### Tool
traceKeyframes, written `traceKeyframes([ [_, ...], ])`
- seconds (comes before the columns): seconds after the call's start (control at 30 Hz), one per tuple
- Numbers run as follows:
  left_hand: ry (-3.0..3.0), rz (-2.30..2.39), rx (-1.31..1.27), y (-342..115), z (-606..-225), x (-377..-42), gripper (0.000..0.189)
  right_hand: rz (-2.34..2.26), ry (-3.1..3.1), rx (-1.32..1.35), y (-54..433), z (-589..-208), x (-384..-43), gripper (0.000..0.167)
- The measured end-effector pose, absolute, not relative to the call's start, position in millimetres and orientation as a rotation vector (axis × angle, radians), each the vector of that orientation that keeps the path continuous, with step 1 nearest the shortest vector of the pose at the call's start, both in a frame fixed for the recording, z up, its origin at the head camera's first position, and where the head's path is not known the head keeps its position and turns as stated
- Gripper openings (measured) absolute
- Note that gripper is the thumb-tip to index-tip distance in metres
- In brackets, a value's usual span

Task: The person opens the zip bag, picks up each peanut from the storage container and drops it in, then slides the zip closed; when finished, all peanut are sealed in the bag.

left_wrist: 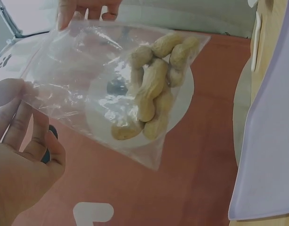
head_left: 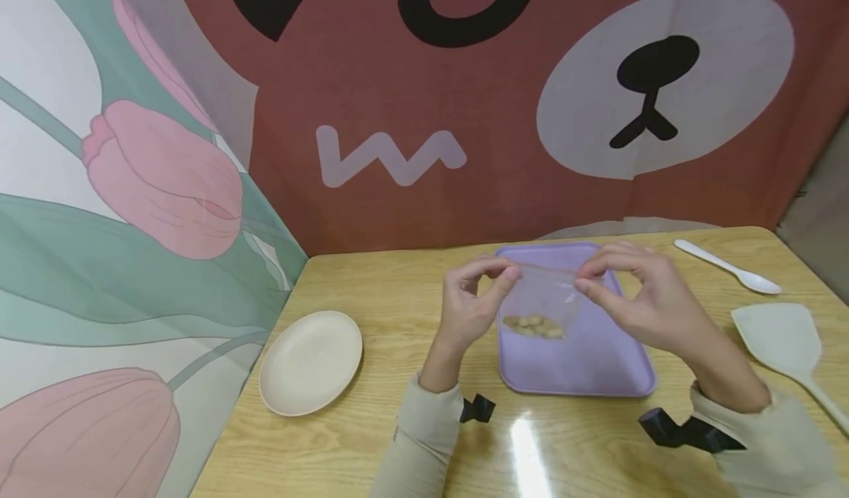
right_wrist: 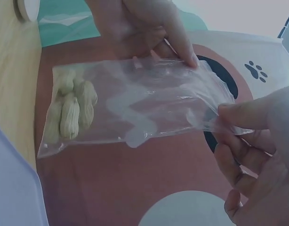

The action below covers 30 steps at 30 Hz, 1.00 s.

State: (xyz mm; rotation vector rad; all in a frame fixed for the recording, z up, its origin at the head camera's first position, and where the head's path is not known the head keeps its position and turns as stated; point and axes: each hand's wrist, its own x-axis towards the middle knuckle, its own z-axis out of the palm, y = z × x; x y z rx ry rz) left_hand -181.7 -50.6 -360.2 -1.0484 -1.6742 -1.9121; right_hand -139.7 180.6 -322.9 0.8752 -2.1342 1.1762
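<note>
A clear plastic bag (head_left: 547,292) hangs between both hands above a purple tray (head_left: 577,376). Several unshelled peanuts (head_left: 533,326) lie along its bottom, seen closer as peanuts (left_wrist: 154,87) in the left wrist view. My left hand (head_left: 469,303) pinches the bag's upper left corner between thumb and fingers. The upper right corner is pinched by my right hand (head_left: 646,295). In the right wrist view the bag (right_wrist: 135,101) stretches between the two hands, its top edge gathered near the fingertips. Whether the bag's mouth is sealed I cannot tell.
To the left on the wooden table (head_left: 398,292) sits a round cream plate (head_left: 312,363). At the right lie a white spoon (head_left: 729,266) and a white spatula (head_left: 783,336). A printed cloth (head_left: 398,211) hangs behind the table's far edge.
</note>
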Motion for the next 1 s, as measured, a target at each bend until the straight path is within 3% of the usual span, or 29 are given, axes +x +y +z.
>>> traceKeyframes([
  [0.67,-1.668,-1.936,-1.034,-53,-361,-182,0.011,1.214,-2.132,0.716,183,-326,-132,0.029],
  [1.0,-1.709,-1.922,-0.982,-61,-359,-187,0.01,1.287,-2.217,0.566,177,-326,-135,0.017],
])
